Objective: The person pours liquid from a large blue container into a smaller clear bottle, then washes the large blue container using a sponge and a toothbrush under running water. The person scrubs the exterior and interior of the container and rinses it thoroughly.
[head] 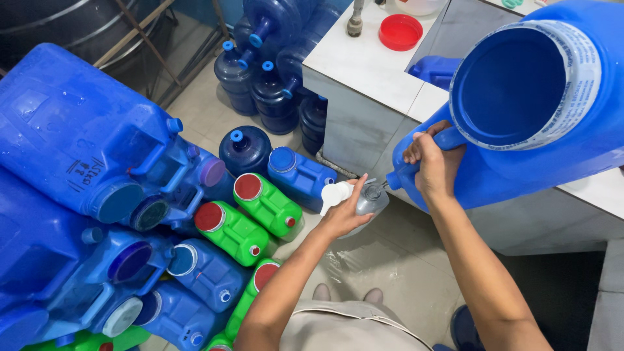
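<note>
My right hand [432, 162] grips the handle of a large blue water container [559, 156] that lies tilted against the counter, its wide open mouth [510, 84] facing up toward me. My left hand [348, 211] holds a small clear pump bottle [370, 201] with a white pump head [335, 195], just below the container's small spout [394, 181]. The bottle's top sits close to that spout.
Stacked blue jerry cans [78, 149] fill the left. Green cans with red caps [260, 201] lie on the wet tiled floor [390, 260]. Round blue bottles [266, 84] stand by the white tiled counter [364, 65], which bears a red lid [400, 31].
</note>
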